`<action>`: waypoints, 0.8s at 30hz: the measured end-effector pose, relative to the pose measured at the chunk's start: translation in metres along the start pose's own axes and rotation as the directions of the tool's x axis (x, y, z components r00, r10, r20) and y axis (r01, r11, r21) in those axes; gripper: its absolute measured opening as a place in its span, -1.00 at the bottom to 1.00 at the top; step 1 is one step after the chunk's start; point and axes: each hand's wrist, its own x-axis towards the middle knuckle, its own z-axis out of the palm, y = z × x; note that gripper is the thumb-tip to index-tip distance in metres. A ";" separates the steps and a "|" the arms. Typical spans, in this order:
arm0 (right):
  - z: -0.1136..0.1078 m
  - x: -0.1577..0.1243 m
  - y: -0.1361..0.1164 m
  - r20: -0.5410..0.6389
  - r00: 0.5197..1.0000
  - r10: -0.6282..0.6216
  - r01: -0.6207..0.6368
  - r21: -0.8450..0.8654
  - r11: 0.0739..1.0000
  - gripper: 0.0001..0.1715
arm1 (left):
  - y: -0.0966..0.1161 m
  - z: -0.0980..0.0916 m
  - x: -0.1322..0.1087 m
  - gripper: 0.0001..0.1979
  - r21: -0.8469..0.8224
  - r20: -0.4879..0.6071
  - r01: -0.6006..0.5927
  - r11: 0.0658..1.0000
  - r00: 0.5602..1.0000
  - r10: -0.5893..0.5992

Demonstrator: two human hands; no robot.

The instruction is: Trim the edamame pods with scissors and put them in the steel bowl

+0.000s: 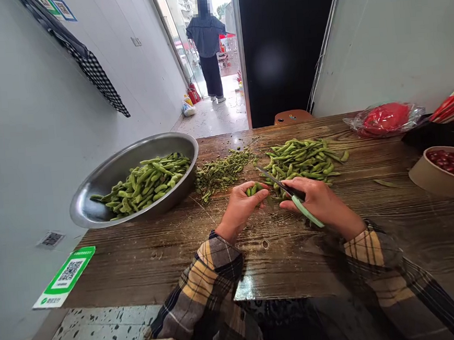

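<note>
Several green bean pods [253, 189] are held in my left hand [240, 206], its fingers closed round them above the wooden table. My right hand [319, 200] grips scissors [308, 212] with a pale green handle, the dark blades pointing up and to the left. Just beyond my right hand lies a pile of whole pods [300, 159]. Small trimmed bits [223, 173] are heaped beyond my left hand. To the left, a wide metal bowl [105, 173] tilts and holds many pods.
At the right stand a paper bowl of dark red pieces [422, 178] and a red item in clear plastic [388, 117]. A green QR card [68, 277] lies at the table's left corner. Beyond the table, a person [207, 40] stands in the doorway.
</note>
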 end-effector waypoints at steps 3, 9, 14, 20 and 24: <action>0.000 0.000 0.001 0.025 1.000 0.005 -0.005 0.000 1.000 -0.45 | -0.002 0.000 0.001 -0.65 0.006 -0.059 0.001 1.000 0.998 -0.001; -0.001 -0.001 0.000 0.112 0.994 -0.019 0.021 -0.018 1.000 -0.37 | -0.002 0.000 0.002 -0.65 0.068 -0.071 -0.024 0.997 0.997 0.029; 0.002 -0.001 -0.001 0.127 0.992 -0.027 0.028 -0.011 1.000 -0.38 | 0.000 0.003 0.000 -0.67 0.177 -0.002 -0.072 0.982 0.997 0.073; 0.005 -0.001 -0.002 0.124 0.991 -0.045 0.043 0.014 0.999 -0.36 | 0.000 0.006 -0.002 -0.66 0.229 0.021 -0.091 0.969 0.996 0.088; 0.006 -0.001 -0.004 0.117 0.992 -0.049 0.049 0.006 0.999 -0.38 | 0.004 0.007 -0.003 -0.69 0.258 0.008 -0.125 0.958 0.992 0.127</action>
